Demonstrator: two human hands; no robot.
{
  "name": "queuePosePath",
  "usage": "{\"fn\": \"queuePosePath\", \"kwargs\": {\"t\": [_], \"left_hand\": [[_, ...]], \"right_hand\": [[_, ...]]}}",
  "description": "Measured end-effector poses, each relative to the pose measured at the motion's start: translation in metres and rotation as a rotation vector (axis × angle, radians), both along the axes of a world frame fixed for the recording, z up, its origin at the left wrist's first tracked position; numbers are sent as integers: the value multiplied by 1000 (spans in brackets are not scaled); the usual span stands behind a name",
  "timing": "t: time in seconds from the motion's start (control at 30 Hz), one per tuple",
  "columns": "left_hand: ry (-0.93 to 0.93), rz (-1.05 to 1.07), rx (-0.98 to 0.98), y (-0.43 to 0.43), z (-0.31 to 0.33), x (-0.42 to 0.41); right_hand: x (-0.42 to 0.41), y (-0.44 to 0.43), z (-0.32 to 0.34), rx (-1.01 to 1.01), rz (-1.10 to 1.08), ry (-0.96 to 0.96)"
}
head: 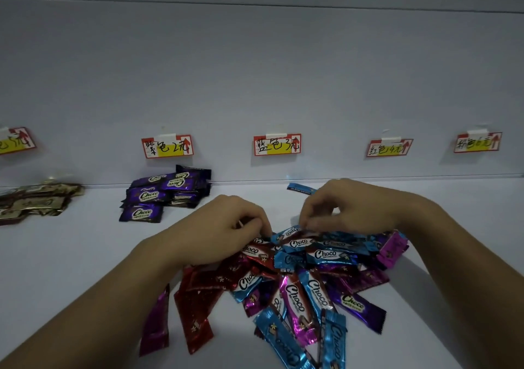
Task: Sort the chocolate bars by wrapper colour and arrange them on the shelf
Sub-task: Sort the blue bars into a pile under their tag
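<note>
A mixed heap of chocolate bars (297, 278) in blue, red, pink and purple wrappers lies on the white shelf (85, 255) in front of me. My left hand (224, 224) has its fingers curled down onto the far edge of the heap, pinching at a bar by a blue wrapper (286, 234). My right hand (346, 207) pinches the top of the blue bars at the heap's far side. A sorted purple pile (161, 195) sits at the back under the purple label (167, 146). One blue bar (300, 188) lies behind my right hand.
A gold-wrapped pile (37, 199) lies at the back left. Price labels hang on the back wall: blue (276, 145), red (388, 148), pink (477, 142) and a partly cut-off one (15, 141) at far left.
</note>
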State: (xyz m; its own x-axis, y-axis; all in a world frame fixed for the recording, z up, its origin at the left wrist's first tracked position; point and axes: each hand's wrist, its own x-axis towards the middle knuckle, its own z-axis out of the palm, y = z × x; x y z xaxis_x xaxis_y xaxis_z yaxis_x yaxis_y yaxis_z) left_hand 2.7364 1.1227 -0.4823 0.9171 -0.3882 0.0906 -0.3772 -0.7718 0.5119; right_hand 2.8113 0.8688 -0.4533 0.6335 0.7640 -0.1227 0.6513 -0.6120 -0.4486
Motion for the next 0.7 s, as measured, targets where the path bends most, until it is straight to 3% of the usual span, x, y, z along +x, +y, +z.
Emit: {"fn": "queuePosePath", "kwargs": {"t": [0.1, 0.27, 0.37, 0.53, 0.7], "left_hand": [[-94, 118, -20, -5, -4, 2], [45, 171, 147, -21, -3, -1], [103, 202, 94, -23, 0, 0], [112, 234, -133, -19, 1, -2], [15, 304, -169, -17, 7, -1]], "right_hand": [[2, 8, -10, -31, -24, -59], [-2, 12, -10, -105, 13, -63], [-1, 11, -10, -106, -1, -37], [6, 3, -11, 38, -56, -38], [14, -2, -12, 255, -154, -137]]}}
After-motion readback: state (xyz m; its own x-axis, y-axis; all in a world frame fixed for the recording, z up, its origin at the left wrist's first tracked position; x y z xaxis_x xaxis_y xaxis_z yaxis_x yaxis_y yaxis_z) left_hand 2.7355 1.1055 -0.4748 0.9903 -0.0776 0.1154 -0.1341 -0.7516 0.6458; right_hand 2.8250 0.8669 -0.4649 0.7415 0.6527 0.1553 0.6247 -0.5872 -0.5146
